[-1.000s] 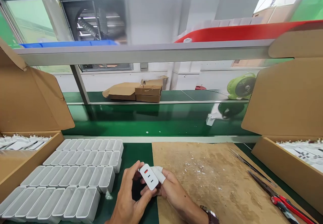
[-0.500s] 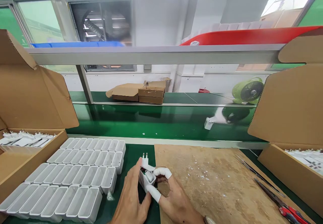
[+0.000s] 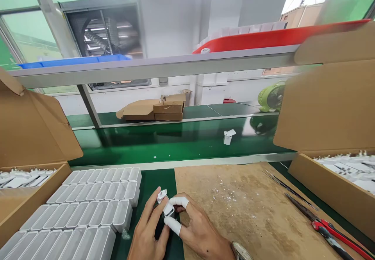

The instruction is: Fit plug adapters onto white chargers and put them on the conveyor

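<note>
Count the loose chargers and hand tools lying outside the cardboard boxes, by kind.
Chargers: 2, one held, one on the belt at
Tweezers: 1
Cutters: 1
Total: 4

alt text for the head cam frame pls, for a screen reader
Two bare hands, left hand and right hand, hold a small white charger over a green bench, two right fingers in white cots. Rows of white trays lie to the left, a brown board and red-handled pliers to the right, open cardboard boxes on both sides.
</note>
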The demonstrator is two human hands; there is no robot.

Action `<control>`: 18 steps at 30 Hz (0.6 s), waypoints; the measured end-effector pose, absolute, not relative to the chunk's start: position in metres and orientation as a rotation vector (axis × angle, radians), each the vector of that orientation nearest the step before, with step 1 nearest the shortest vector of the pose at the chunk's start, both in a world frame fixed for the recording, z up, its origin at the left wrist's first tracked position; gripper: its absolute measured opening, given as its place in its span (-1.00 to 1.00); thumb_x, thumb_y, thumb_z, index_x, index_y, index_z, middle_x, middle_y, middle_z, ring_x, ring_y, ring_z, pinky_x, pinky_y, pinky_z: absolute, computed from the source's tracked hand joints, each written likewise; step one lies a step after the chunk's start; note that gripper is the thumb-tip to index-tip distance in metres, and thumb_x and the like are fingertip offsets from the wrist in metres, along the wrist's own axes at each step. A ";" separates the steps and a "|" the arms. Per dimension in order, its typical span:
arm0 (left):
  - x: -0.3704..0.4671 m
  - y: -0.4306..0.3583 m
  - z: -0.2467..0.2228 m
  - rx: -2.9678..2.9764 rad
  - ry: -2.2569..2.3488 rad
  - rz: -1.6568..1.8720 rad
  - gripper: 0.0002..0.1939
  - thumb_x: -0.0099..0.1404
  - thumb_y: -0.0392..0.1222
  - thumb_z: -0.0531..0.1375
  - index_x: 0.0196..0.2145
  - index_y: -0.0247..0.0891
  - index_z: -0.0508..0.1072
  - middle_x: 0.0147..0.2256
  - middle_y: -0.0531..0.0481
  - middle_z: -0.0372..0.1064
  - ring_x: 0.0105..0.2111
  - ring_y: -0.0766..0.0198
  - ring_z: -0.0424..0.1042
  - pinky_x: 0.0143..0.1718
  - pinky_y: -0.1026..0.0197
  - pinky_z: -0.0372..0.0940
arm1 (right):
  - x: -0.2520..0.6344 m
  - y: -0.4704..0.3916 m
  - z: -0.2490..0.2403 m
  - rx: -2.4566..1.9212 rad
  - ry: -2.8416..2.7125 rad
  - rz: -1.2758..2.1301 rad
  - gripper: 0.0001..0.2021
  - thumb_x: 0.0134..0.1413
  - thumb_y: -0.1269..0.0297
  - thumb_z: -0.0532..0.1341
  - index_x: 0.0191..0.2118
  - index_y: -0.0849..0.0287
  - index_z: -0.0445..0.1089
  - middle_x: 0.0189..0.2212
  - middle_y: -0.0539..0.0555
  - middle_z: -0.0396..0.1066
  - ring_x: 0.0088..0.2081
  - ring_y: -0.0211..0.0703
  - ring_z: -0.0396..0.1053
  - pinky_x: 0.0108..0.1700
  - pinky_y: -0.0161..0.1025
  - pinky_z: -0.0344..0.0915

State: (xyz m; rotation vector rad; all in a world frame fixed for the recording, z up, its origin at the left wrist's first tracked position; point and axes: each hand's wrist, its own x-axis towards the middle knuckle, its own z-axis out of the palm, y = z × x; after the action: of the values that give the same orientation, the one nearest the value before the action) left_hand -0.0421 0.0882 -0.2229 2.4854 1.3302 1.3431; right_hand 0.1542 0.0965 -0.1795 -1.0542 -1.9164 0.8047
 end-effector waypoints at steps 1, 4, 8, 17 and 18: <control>-0.043 0.089 -0.223 2.500 1.326 1.347 -0.41 0.50 -0.35 0.12 0.42 -0.04 0.22 0.43 -0.19 0.21 0.39 0.14 0.33 0.38 0.13 0.34 | 0.154 0.097 -0.179 -1.058 -1.919 0.807 -0.78 0.26 0.30 0.25 0.01 0.08 0.41 -0.06 0.05 0.44 -0.07 -0.11 0.41 0.06 -0.07 0.41; -0.047 0.091 -0.223 2.563 1.308 1.338 -0.42 0.50 -0.34 0.15 0.40 -0.07 0.25 0.41 -0.22 0.26 0.37 0.14 0.36 0.36 0.16 0.35 | 0.154 0.097 -0.180 -1.084 -1.915 0.820 -0.77 0.25 0.30 0.26 0.01 0.07 0.43 -0.06 0.04 0.45 -0.06 -0.10 0.42 0.08 -0.07 0.41; -0.051 0.093 -0.223 2.670 1.301 1.309 -0.43 0.49 -0.34 0.16 0.40 -0.09 0.28 0.41 -0.26 0.26 0.36 0.09 0.37 0.35 0.15 0.36 | 0.154 0.096 -0.180 -1.079 -1.896 0.809 -0.77 0.24 0.26 0.29 0.00 0.07 0.43 -0.06 0.05 0.47 -0.06 -0.09 0.44 0.07 -0.07 0.41; -0.051 0.093 -0.225 2.736 1.284 1.319 -0.44 0.47 -0.37 0.15 0.38 -0.12 0.29 0.37 -0.27 0.30 0.37 0.07 0.37 0.35 0.08 0.40 | 0.155 0.097 -0.176 -1.021 -1.896 0.801 -0.85 0.24 0.26 0.25 -0.10 0.11 0.42 -0.12 0.04 0.48 -0.12 -0.13 0.44 -0.03 -0.14 0.38; -0.051 0.094 -0.227 2.751 1.285 1.322 -0.45 0.48 -0.36 0.15 0.37 -0.13 0.30 0.36 -0.28 0.31 0.36 0.07 0.38 0.34 0.09 0.41 | 0.155 0.097 -0.177 -1.016 -1.900 0.795 -0.85 0.23 0.26 0.25 -0.10 0.11 0.43 -0.13 0.04 0.48 -0.13 -0.13 0.44 -0.03 -0.14 0.37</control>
State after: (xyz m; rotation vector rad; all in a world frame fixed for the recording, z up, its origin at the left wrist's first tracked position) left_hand -0.0514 0.0943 -0.2269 2.7514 1.2853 1.3225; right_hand 0.1549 0.0969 -0.1766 -1.0158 -1.9003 0.7951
